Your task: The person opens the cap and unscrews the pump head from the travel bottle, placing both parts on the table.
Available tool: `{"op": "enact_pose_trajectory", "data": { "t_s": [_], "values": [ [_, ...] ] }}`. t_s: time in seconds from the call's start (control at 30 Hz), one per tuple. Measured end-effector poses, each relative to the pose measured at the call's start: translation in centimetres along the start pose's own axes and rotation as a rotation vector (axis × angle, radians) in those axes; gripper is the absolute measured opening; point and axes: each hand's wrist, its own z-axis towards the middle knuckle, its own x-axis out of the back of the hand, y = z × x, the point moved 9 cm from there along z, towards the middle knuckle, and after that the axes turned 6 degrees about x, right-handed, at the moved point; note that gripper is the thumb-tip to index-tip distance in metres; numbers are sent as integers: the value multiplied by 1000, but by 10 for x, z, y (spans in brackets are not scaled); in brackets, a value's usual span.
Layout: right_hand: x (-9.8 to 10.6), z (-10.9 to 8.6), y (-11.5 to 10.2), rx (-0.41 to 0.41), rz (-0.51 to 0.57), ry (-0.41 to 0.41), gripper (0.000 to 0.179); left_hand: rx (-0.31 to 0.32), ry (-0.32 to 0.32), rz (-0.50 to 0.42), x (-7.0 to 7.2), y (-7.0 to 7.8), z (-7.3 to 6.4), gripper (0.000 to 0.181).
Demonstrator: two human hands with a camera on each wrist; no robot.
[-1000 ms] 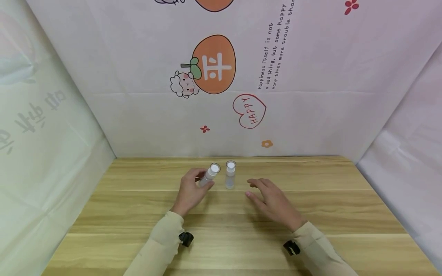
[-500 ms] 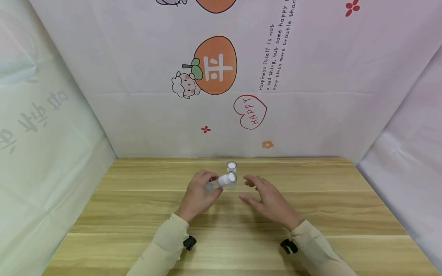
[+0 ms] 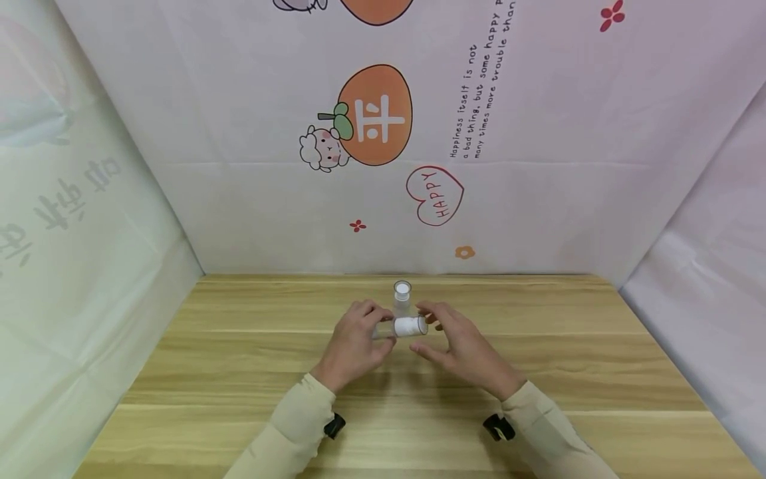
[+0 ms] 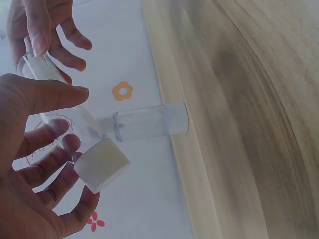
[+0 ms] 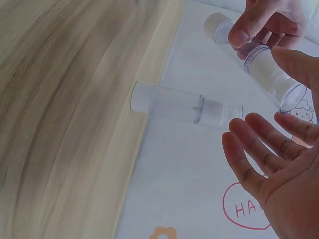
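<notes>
My left hand (image 3: 354, 344) grips a clear pump bottle (image 3: 409, 326) and holds it on its side, its capped end pointing right. A transparent cap (image 5: 289, 95) covers the white pump top, and the white base (image 4: 102, 165) is at the other end, by the left fingers. Close around the capped end is my right hand (image 3: 463, 347), fingers spread and relaxed, thumb (image 5: 294, 64) right at the cap. A second bottle (image 3: 402, 299) of the same kind stands upright on the table just behind the held one, which partly covers it in the head view.
The wood-grain table (image 3: 538, 359) meets a white printed sheet (image 3: 538, 199) behind the bottles. More white sheets hang at the left (image 3: 90, 266) and right (image 3: 712, 266). A black strap (image 3: 334, 426) is on the left wrist, another strap (image 3: 499, 427) on the right.
My left hand has moved right and tipped its bottle from nearly upright to lying sideways. My right hand has shifted slightly left, so the capped end now lies between its thumb and fingers.
</notes>
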Motion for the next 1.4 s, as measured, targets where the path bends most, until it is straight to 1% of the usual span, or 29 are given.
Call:
{"op": "enact_pose_trajectory", "data": {
  "t_s": [0.13,0.3,0.5,0.6,0.73,0.9,1.07,1.17,1.4],
  "values": [
    [0,2,-3,7,-12,-6,61,-18,-9,32,-1,5,0,34],
    [-2,4,-5,15,-2,-9,55,-22,-39,75,-6,8,0,32],
    [-4,6,-10,58,8,-3,39,-22,-67,114,-10,10,0,34],
    [-4,7,-11,77,7,12,32,-19,-75,117,-10,10,0,34],
    [-2,6,-11,88,8,46,30,-26,-86,91,-10,11,0,35],
    [1,5,-8,90,1,74,29,-31,-128,54,-10,12,0,37],
    [3,5,-7,87,-9,91,29,-28,-168,66,-11,12,0,37],
    [4,5,-8,91,-7,102,29,-34,-164,83,-11,13,1,37],
    [6,4,-8,88,-2,121,29,-62,-123,140,-9,16,2,37]
  ]
}}
